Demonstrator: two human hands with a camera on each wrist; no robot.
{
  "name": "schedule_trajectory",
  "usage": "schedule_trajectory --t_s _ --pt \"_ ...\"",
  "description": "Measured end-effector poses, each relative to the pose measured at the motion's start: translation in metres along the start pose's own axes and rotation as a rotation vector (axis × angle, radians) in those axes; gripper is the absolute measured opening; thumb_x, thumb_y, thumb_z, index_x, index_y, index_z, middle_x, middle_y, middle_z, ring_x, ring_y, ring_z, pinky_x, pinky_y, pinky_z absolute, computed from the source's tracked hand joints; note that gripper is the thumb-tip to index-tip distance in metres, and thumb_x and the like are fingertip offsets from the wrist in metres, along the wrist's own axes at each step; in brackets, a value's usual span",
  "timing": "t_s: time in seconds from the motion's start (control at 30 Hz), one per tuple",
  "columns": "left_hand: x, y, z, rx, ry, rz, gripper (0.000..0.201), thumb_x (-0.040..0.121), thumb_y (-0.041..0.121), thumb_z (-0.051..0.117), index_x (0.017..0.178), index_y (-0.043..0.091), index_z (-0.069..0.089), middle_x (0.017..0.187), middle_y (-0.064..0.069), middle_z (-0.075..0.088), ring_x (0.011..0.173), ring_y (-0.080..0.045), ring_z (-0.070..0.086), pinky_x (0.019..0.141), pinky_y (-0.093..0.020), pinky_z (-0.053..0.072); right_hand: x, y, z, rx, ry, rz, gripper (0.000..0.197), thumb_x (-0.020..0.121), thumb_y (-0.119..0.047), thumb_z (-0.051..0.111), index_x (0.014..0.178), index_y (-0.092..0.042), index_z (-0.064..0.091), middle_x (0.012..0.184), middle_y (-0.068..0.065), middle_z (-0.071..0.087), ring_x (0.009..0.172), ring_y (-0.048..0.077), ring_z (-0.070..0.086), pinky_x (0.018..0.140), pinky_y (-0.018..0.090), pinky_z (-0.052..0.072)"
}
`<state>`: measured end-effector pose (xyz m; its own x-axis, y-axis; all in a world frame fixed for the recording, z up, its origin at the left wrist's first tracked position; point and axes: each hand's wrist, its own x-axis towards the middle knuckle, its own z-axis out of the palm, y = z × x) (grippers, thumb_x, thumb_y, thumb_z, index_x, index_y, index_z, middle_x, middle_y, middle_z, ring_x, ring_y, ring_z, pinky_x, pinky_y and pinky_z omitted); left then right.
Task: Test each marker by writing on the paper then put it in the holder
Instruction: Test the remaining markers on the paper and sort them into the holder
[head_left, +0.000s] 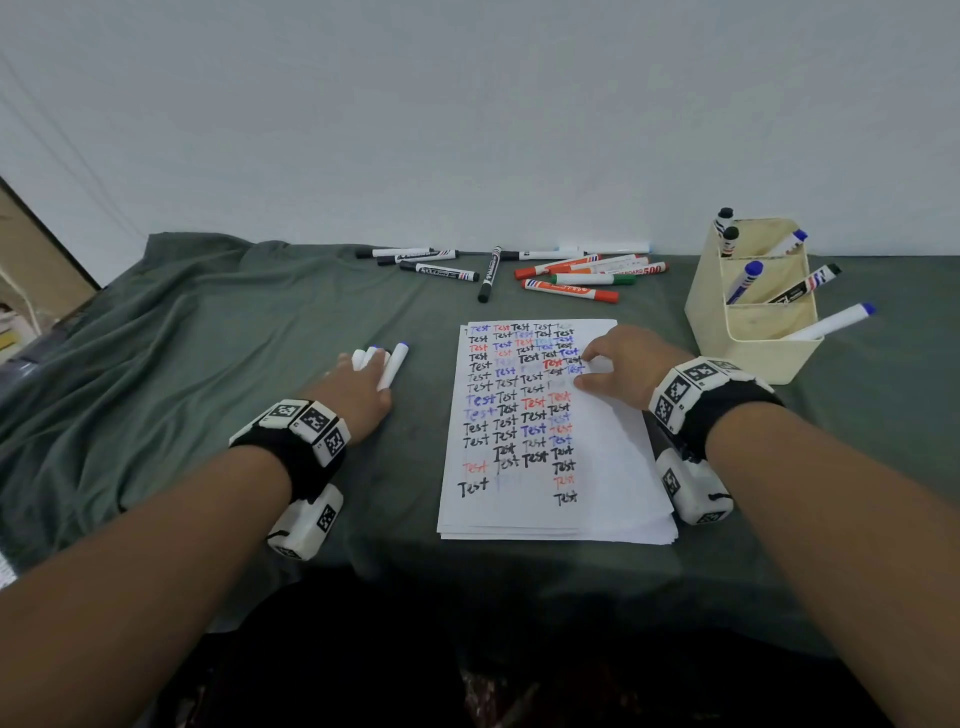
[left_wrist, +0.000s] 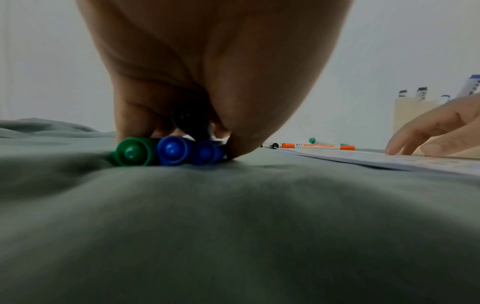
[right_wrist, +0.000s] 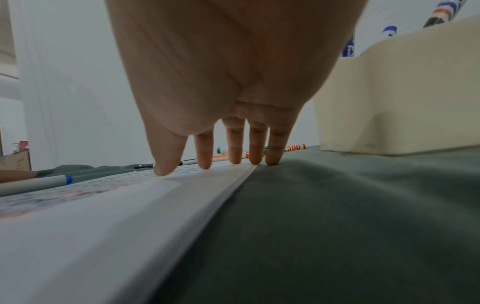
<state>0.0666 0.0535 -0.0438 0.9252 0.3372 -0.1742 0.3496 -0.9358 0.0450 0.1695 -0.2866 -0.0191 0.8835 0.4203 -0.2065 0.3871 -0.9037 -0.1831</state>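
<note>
A wrinkled grey-green cloth (head_left: 218, 332) covers the surface. On it lies a squared stack of smooth white paper (head_left: 597, 467), its top sheet filled with rows of "Test" in black, red and blue.

The right hand (head_left: 621, 366) rests on the paper's upper right part, its grip empty: five straight fingers (right_wrist: 235, 144) stand on their tips, the outermost at the stack's edge.

The left hand (head_left: 358, 389) lies left of the paper with its grip curled over a bundle of markers (left_wrist: 171, 151). The left wrist view shows three round caps, one green and two blue, and a dark blurred shape above them that may be a fourth.

The boxy cream plastic holder (head_left: 748, 317), right of the paper, has stepped compartments and six markers leaning in it. About a dozen loose markers (head_left: 566, 275) lie along the wall.
</note>
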Motion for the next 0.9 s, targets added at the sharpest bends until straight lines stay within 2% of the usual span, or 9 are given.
schedule_trajectory --t_s 0.13,0.27,0.37,0.47,0.6,0.7,0.8,0.9 --pt "-0.001 0.006 -0.002 -0.023 0.007 -0.115 0.058 0.101 0.026 0.036 0.156 0.029 0.017 0.153 -0.017 0.024 0.132 -0.043 0.041 0.109 -0.049 0.035 -0.001 -0.001 -0.001 -0.005 -0.004 0.001 0.053 0.096 -0.059 0.057 0.14 -0.029 0.056 0.142 0.005 0.051 0.132 0.026 0.047 0.11 0.039 0.04" --pt "-0.004 0.015 -0.004 -0.018 0.007 -0.151 0.058 0.101 0.023 0.038 0.155 0.027 0.019 0.155 -0.016 0.021 0.134 -0.042 0.035 0.11 -0.049 0.034 -0.002 -0.001 -0.002 -0.015 -0.002 -0.003 0.053 0.097 -0.059 0.056 0.14 -0.028 0.056 0.142 0.005 0.051 0.131 0.026 0.047 0.11 0.039 0.04" --pt "-0.004 0.019 -0.008 -0.038 -0.008 -0.135 0.058 0.103 0.032 0.042 0.155 0.021 0.019 0.155 -0.018 0.021 0.134 -0.043 0.035 0.111 -0.046 0.033 -0.002 -0.001 -0.002 -0.024 -0.001 -0.005 0.053 0.097 -0.059 0.057 0.14 -0.028 0.056 0.142 0.005 0.051 0.131 0.027 0.047 0.11 0.041 0.04" --pt "-0.004 0.022 -0.008 -0.038 -0.033 -0.149 0.065 0.102 0.04 0.044 0.157 0.02 0.015 0.159 -0.02 0.013 0.138 -0.047 0.03 0.114 -0.047 0.029 -0.001 0.0 -0.003 -0.025 -0.004 -0.019 0.053 0.096 -0.059 0.058 0.14 -0.028 0.057 0.141 0.006 0.052 0.131 0.026 0.048 0.111 0.041 0.04" --pt "-0.003 0.027 0.001 0.071 -0.031 -0.199 0.085 0.1 0.054 0.042 0.159 0.012 -0.003 0.165 -0.019 -0.007 0.15 -0.043 0.004 0.123 -0.047 0.006 0.001 0.006 -0.005 -0.012 -0.004 -0.019 0.054 0.095 -0.059 0.059 0.139 -0.028 0.057 0.14 0.005 0.052 0.132 0.026 0.047 0.112 0.043 0.039" --pt "0.0 0.023 0.008 0.063 -0.036 -0.237 0.097 0.095 0.064 0.043 0.158 0.008 -0.007 0.165 -0.018 -0.013 0.151 -0.042 -0.01 0.122 -0.05 -0.006 0.002 0.014 -0.005 -0.024 -0.009 0.002 0.054 0.095 -0.06 0.059 0.139 -0.029 0.056 0.144 0.006 0.051 0.134 0.027 0.046 0.112 0.041 0.038" --pt "0.0 0.018 0.012 0.012 -0.08 -0.283 0.106 0.09 0.071 0.044 0.158 0.009 -0.01 0.165 -0.014 -0.016 0.148 -0.047 -0.016 0.121 -0.053 -0.006 0.004 0.02 -0.007 -0.032 -0.014 0.029 0.055 0.094 -0.061 0.059 0.14 -0.03 0.055 0.152 0.007 0.045 0.139 0.028 0.043 0.113 0.041 0.036" --pt "-0.001 0.02 0.012 -0.037 -0.083 -0.297 0.105 0.092 0.068 0.045 0.158 0.008 -0.008 0.165 -0.014 -0.015 0.149 -0.045 -0.014 0.122 -0.051 -0.003 0.006 0.023 -0.008 -0.029 -0.023 0.038 0.056 0.095 -0.061 0.058 0.141 -0.029 0.054 0.152 0.007 0.046 0.139 0.028 0.043 0.115 0.042 0.036"
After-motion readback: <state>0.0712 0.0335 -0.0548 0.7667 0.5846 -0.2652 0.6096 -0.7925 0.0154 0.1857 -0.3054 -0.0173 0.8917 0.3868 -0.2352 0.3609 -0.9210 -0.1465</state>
